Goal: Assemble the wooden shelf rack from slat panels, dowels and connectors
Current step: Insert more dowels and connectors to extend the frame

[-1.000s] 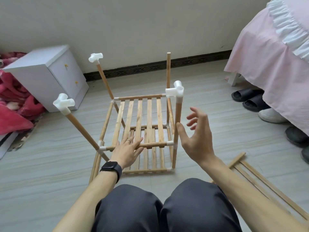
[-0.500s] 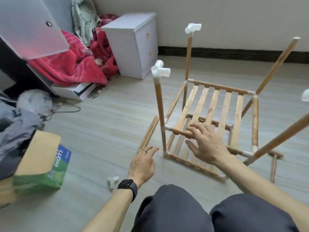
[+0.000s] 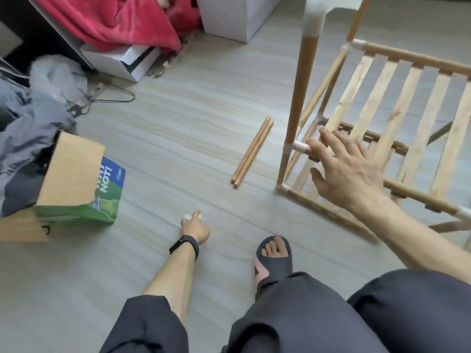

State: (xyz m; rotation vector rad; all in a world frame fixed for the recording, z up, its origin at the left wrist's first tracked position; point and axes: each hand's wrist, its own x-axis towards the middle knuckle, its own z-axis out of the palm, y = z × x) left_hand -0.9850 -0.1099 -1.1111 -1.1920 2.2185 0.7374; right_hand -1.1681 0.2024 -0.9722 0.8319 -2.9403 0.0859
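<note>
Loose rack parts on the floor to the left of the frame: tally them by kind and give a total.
Wooden dowels: 2
White connector, partly under the left hand: 1
Total: 3

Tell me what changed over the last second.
The left hand came off the rack, swung down to the floor on the left and now pinches the small white connector lying there. The right hand, open in the air before, came down to rest on the rack's near side. The rack stayed standing, and the two loose dowels beside it lie as before.
</note>
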